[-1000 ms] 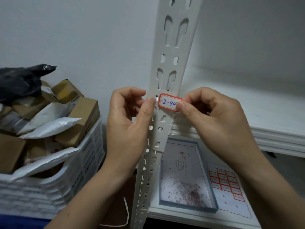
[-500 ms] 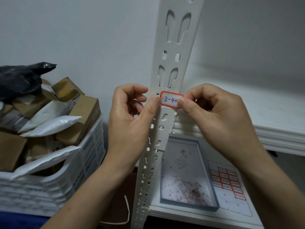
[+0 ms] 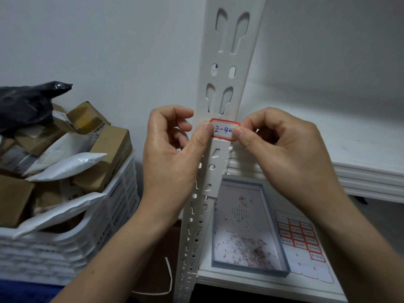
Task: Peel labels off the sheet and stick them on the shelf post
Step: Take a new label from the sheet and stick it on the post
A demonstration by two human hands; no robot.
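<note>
A red-bordered white label [image 3: 224, 130] with blue writing "2-40" lies across the front of the white slotted shelf post [image 3: 229, 51], just under a pair of keyhole slots. My left hand [image 3: 170, 158] has its thumb on the label's left edge, with its fingers curled beside the post. My right hand [image 3: 290, 154] pinches the label's right end, which sticks out past the post's edge. The label sheet [image 3: 303, 243], with several red-bordered labels on it, lies on the lower shelf board at the right.
A shallow blue-grey box [image 3: 271, 217] holding paper scraps sits beside the sheet. A white plastic crate [image 3: 65, 248] full of parcels stands at the left. A white shelf board [image 3: 349, 145] runs to the right behind my right hand. A white strip [image 3: 169, 278] lies on the floor.
My left thumb has slid from the post onto the label's left edge. The label now sits a little higher, close under the keyhole slots.
</note>
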